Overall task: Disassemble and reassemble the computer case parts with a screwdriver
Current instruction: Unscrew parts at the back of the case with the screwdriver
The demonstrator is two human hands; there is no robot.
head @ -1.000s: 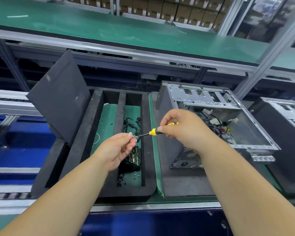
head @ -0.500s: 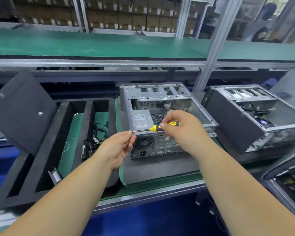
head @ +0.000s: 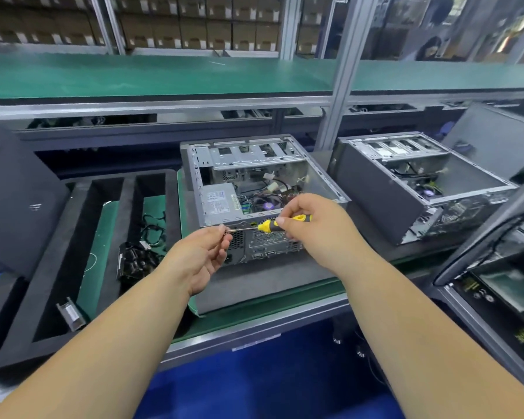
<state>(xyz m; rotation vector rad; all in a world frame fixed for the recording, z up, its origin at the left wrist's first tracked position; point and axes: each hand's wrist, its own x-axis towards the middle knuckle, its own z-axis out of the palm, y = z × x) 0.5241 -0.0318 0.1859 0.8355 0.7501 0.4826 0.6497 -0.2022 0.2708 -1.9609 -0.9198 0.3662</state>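
Overhead, a green-topped upper shelf (head: 164,75) ran across the top of the frame, with rows of cardboard boxes (head: 194,22) stacked behind it and a grey upright post (head: 342,71) right of centre. Below it a green-matted workbench (head: 254,316) crossed the middle, above a blue floor (head: 270,382) at the bottom.

At the left of the frame a dark foam tray (head: 52,267) with long slots held loose cables (head: 153,225) and one dark component (head: 133,261); a dark side panel (head: 15,201) leaned over its left end.

Near the centre, the left hand (head: 200,258) had its fingers curled, thumb and forefinger pinching the bare metal tip of the screwdriver (head: 273,225). Whether a screw sat in that pinch could not be told. The right hand (head: 318,228) gripped the yellow-and-black handle, so the tool lay level between the two hands, in front of the rear face of the open computer case (head: 254,176) on its grey foam pad (head: 254,285).

Two open cases showed clearly: this one in the centre and a second case (head: 406,182) at the right of the frame. At the far right edge lay part of another dark unit (head: 496,282), too cut off to identify
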